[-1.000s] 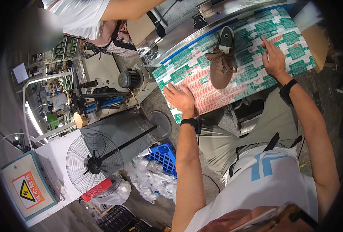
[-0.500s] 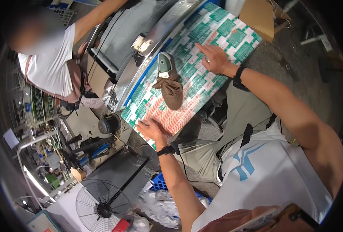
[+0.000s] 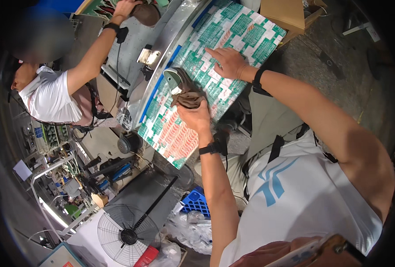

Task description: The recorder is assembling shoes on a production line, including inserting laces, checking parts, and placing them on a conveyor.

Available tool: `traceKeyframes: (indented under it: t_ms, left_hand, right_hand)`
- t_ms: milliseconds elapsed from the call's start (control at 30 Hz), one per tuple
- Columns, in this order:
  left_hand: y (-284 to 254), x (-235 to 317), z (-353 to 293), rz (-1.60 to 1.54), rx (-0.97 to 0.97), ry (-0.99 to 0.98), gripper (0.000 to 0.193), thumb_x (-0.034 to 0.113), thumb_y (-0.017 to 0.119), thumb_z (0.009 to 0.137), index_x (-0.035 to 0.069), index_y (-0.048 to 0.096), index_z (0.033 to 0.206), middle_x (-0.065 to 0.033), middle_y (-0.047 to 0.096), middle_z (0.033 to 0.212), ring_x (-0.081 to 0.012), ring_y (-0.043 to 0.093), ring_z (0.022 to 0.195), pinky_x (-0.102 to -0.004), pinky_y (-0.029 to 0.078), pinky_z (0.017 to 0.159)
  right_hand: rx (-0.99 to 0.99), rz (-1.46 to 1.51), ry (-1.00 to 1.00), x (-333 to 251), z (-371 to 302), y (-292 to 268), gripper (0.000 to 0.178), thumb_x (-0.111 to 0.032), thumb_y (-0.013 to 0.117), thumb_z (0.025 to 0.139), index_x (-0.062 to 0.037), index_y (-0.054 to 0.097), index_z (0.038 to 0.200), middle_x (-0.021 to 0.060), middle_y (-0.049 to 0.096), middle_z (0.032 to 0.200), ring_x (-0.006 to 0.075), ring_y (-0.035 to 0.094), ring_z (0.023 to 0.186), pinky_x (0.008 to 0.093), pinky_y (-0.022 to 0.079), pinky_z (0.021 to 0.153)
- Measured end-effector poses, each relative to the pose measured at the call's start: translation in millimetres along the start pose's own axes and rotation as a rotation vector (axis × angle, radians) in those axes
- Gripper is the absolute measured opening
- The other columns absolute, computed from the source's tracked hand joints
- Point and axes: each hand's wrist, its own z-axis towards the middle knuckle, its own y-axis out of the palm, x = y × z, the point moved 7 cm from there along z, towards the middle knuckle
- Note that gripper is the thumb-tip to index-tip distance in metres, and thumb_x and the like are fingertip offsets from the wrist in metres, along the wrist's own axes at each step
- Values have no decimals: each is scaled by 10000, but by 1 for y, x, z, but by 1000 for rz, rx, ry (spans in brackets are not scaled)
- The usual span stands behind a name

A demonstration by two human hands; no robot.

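A brown shoe upper (image 3: 189, 99) sits on a green shoe last (image 3: 174, 82) above a board patterned in green, white and red (image 3: 175, 140). My left hand (image 3: 195, 116) is closed around the toe of the shoe, hiding most of its front. The heel end of the last points away from me, toward the metal rail. To the right, my right hand (image 3: 229, 63) is open over the green part of the board. Its forefinger is stretched out and it holds nothing.
A metal rail (image 3: 164, 53) runs along the board's far edge, with a grey conveyor surface beyond. Across it, another person's hand (image 3: 126, 8) reaches to a second brown shoe (image 3: 146, 14). A carton (image 3: 284, 13), a fan (image 3: 128, 236) and a blue crate (image 3: 195, 202) stand around.
My left hand has gone from the board's near left corner to the shoe and taken hold of its toe. The other person has reached across to a brown shoe.
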Motion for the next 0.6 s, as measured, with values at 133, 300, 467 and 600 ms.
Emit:
traceKeyframes:
  t_ms: [133,300,467,600]
  left_hand:
    - [-1,15,-61,-65,-15,9,879,248,918,825,-84,489,1517,-273,621,1383,-474,561,1353,-529,440,1177]
    - [6,-18,-117,-708,-219,-157,575,33,724,1034,-41,510,1563,-165,632,1436,-240,684,1181,-370,543,1039]
    - [-30,-52,-82,-637,60,-146,387,68,653,1093,-2,624,1473,-125,702,1345,-185,671,1213,-344,553,1027]
    - [-38,-27,-47,-597,170,-63,450,100,719,1030,-46,610,1441,-169,663,1307,-262,688,1170,-387,551,1021]
  right_hand:
    - [-33,-15,12,5,3,-3,638,-175,692,889,-59,603,1510,125,707,1048,329,699,953,476,568,882]
    - [-41,17,-28,-5,10,6,645,-206,693,889,-59,603,1511,126,711,1028,337,700,949,477,568,883]
    - [-75,-59,-21,-1,6,16,657,-266,691,904,-72,597,1524,161,729,1144,380,702,1049,510,545,989]
    - [-97,-38,-5,13,7,-2,616,-265,736,903,-61,637,1476,201,706,1291,424,674,1161,540,514,1071]
